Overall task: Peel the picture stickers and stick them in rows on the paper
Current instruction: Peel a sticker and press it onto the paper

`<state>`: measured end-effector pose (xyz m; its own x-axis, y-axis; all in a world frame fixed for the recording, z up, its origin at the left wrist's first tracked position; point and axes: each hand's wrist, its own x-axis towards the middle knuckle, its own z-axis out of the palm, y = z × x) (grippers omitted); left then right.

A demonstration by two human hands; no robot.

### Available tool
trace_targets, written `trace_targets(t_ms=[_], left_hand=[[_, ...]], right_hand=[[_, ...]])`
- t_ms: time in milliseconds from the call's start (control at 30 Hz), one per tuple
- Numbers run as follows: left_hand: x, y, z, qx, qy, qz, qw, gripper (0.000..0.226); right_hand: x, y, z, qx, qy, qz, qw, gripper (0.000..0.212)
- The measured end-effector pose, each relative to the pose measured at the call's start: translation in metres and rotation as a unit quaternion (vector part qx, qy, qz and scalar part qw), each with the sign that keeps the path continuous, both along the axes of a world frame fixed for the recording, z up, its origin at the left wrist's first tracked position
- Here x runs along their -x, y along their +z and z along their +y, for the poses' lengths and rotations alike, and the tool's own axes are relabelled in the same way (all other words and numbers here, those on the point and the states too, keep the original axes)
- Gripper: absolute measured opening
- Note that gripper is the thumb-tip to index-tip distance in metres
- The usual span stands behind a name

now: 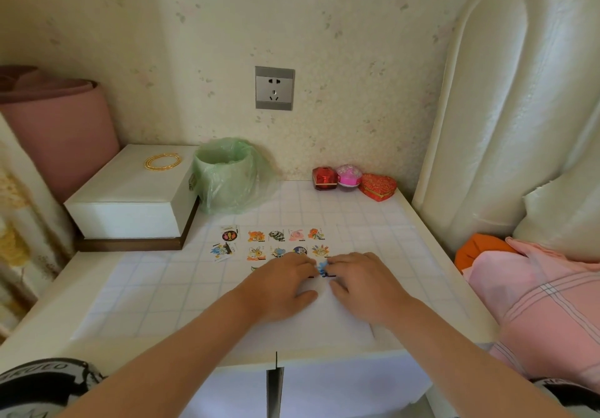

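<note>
Two sticker rows (276, 242) are seen laid on the paper (156, 287). A blue sticker (322, 267) is pressed into a third row (partly hidden) by the close-set fingers of the left hand (285, 278) and right hand (360, 283).

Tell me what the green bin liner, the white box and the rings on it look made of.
Bin liner: thin plastic film, translucent green, crinkled and slightly glossy. White box: smooth matt covering, perhaps board or leatherette, on a dark wood-look base. Rings: shiny gold-coloured, probably metal, though plastic is possible.
</note>
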<state>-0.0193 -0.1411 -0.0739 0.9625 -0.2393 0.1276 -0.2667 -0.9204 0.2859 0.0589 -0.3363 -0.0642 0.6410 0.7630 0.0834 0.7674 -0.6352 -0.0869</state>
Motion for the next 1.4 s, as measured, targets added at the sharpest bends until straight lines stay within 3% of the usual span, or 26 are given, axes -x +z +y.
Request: trace_targets(t_ms=[133,267,500,767,1067,1267,1400], left_hand=[[0.000,0.007,0.010,0.046,0.047,-0.034,0.997,0.042],[0.005,0.024,0.037,0.053,0.123,-0.032,0.991,0.041],[0.012,0.033,0.108,0.039,0.240,-0.010,0.970,0.041],[0.028,0.024,0.140,-0.016,0.268,0.050,0.962,0.037],[0.034,0.001,0.139,-0.031,0.250,0.017,0.968,0.039],[0.036,0.005,0.140,0.099,0.277,0.004,0.956,0.028],[0.038,0.013,0.140,0.218,0.303,-0.024,0.927,0.009]], right_hand=[[-0.002,0.014,0.023,-0.013,-0.006,-0.015,1.000,0.025],[0.005,0.027,0.059,-0.066,0.005,0.036,0.997,0.027],[0.010,0.037,0.127,-0.080,0.031,0.089,0.992,0.031],[0.009,0.032,0.181,-0.059,0.071,0.082,0.992,0.031],[0.000,0.011,0.205,0.051,0.110,0.048,0.991,0.045],[-0.001,0.011,0.204,-0.005,0.099,0.099,0.990,0.035],[0.002,0.020,0.203,-0.114,0.065,0.171,0.976,0.005]])
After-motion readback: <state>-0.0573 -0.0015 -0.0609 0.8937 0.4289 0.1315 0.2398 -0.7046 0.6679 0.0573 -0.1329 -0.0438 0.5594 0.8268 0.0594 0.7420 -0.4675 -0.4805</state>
